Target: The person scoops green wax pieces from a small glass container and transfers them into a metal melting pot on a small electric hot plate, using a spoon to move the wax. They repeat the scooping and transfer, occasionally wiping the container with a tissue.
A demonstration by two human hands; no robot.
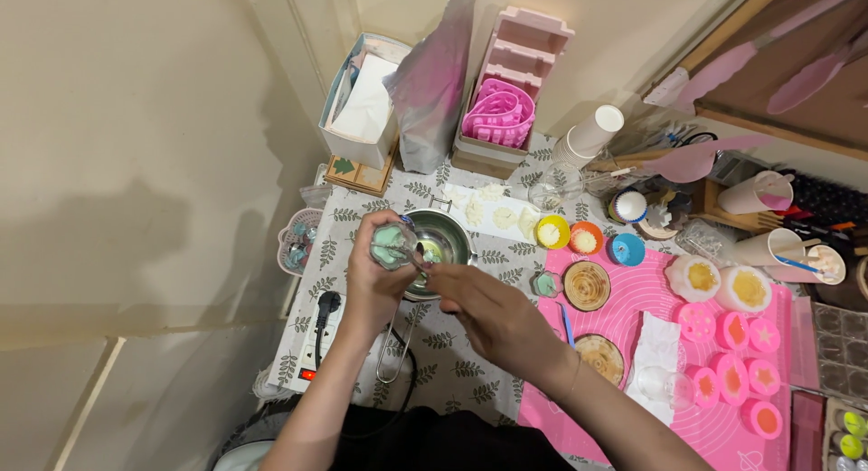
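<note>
Leaf-print tablecloth (457,367), pink mat (714,417), beige wall (136,164), metal pot (448,236) between hands

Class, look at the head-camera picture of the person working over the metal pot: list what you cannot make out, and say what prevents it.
- Tool in the right hand: too small and covered by the fingers.
- Far side of the small glass cup with its green contents: wrapped by the left hand.
- Contents of the metal pot: partly behind both hands, blurred.
- Tray at lower right: cut by the frame edge.
- Items in the white box: too indistinct.
</note>
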